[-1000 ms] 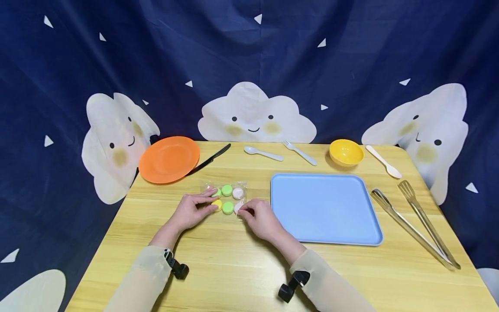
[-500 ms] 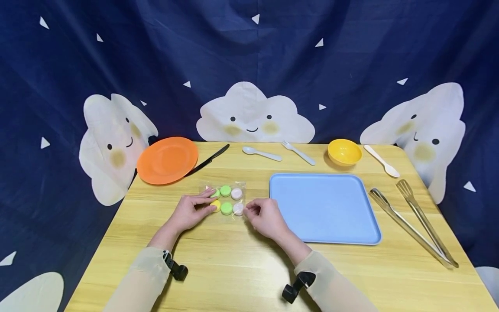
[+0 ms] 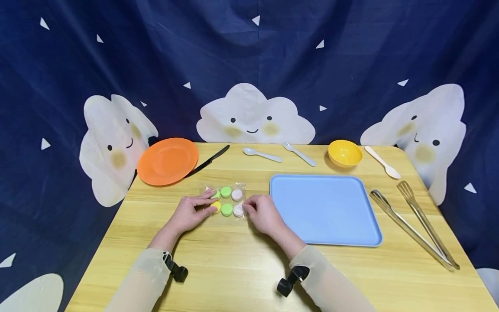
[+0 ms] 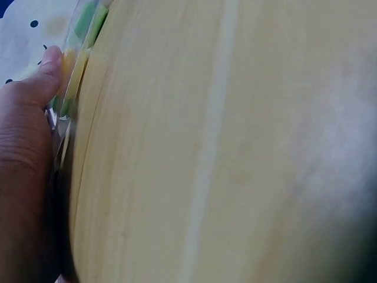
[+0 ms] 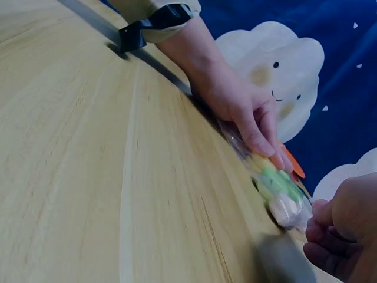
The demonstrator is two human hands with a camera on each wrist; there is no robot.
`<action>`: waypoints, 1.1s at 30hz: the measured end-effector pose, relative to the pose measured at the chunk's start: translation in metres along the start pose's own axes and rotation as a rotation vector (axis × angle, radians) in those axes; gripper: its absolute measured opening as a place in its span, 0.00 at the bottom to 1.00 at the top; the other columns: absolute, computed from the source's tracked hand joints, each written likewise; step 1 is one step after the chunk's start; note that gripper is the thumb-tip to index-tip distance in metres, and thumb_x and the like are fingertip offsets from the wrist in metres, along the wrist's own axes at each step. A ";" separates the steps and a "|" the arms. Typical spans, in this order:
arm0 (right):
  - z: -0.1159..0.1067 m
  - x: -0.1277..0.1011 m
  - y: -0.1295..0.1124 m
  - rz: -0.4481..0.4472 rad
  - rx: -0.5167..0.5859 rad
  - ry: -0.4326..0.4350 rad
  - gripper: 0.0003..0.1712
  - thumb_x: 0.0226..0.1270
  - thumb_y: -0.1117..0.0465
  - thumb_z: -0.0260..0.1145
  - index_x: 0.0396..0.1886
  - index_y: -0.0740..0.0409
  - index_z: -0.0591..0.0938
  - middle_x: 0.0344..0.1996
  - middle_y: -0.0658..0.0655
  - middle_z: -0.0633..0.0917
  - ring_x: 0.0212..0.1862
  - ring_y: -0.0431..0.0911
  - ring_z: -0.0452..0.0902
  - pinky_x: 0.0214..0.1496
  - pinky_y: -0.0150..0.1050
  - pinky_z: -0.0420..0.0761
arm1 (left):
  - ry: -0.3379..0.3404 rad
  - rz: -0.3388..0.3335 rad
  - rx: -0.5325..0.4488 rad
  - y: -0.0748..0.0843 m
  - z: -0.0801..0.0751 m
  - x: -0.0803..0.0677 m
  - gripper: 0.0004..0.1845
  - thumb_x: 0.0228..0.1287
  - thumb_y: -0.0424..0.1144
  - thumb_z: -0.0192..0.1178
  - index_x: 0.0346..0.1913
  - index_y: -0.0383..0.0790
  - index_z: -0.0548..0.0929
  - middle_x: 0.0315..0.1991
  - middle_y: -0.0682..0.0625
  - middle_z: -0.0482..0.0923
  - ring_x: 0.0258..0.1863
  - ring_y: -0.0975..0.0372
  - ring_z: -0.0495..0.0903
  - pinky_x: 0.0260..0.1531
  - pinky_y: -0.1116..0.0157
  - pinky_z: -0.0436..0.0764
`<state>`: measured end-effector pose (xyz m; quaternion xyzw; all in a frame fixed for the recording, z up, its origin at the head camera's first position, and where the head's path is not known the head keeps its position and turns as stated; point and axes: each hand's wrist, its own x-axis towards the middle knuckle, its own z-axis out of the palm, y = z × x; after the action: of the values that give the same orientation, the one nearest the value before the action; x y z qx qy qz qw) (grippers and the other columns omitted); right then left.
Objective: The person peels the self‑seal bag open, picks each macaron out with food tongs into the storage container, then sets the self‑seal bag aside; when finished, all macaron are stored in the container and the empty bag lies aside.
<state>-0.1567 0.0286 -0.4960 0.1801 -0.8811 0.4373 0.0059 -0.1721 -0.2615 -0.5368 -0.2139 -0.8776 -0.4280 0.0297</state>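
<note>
A clear plastic packet of macarons (image 3: 227,209) lies on the wooden table, showing two rows in green, yellow and pale lilac. My left hand (image 3: 191,211) rests on its left end, fingers stretched over a green and a yellow macaron and partly covering them. In the left wrist view, the thumb lies along the side of the packet (image 4: 75,73). My right hand (image 3: 266,214) pinches the film at the packet's right edge, beside a lilac macaron, with thumb and curled fingers. The right wrist view shows this pinch at the near end of the packet (image 5: 285,209).
Right of the packet lies a blue tray (image 3: 325,210), with metal tongs (image 3: 421,227) beyond it. Along the back are an orange plate (image 3: 168,161), black knife (image 3: 208,161), pale spoon (image 3: 262,154), pale fork (image 3: 299,154), yellow bowl (image 3: 345,153) and white spoon (image 3: 382,161).
My right hand has shifted slightly right, from over the lower lilac macaron to the packet's right edge, so that macaron now shows. The left hand has stayed in place.
</note>
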 end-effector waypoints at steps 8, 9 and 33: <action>-0.008 -0.004 0.006 0.055 -0.008 0.061 0.05 0.71 0.68 0.72 0.33 0.58 0.91 0.25 0.47 0.88 0.30 0.38 0.81 0.37 0.38 0.86 | -0.001 -0.006 -0.002 0.001 -0.001 0.001 0.17 0.65 0.42 0.78 0.55 0.46 0.92 0.64 0.54 0.82 0.71 0.57 0.74 0.74 0.58 0.70; -0.007 -0.004 0.006 0.056 0.004 0.059 0.05 0.71 0.67 0.72 0.33 0.58 0.91 0.25 0.46 0.87 0.29 0.37 0.80 0.36 0.37 0.85 | -0.001 -0.007 -0.002 0.001 -0.001 0.001 0.17 0.65 0.42 0.78 0.55 0.46 0.92 0.64 0.53 0.82 0.71 0.57 0.74 0.74 0.58 0.70; 0.000 0.010 0.005 0.148 -0.027 0.061 0.10 0.69 0.69 0.66 0.27 0.57 0.85 0.23 0.48 0.84 0.31 0.43 0.81 0.38 0.40 0.86 | -0.001 -0.016 0.009 -0.001 -0.001 -0.001 0.17 0.65 0.42 0.78 0.55 0.46 0.92 0.64 0.55 0.82 0.71 0.59 0.74 0.74 0.59 0.69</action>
<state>-0.1677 0.0281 -0.4981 0.1011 -0.8973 0.4297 0.0030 -0.1716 -0.2627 -0.5371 -0.2069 -0.8812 -0.4243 0.0266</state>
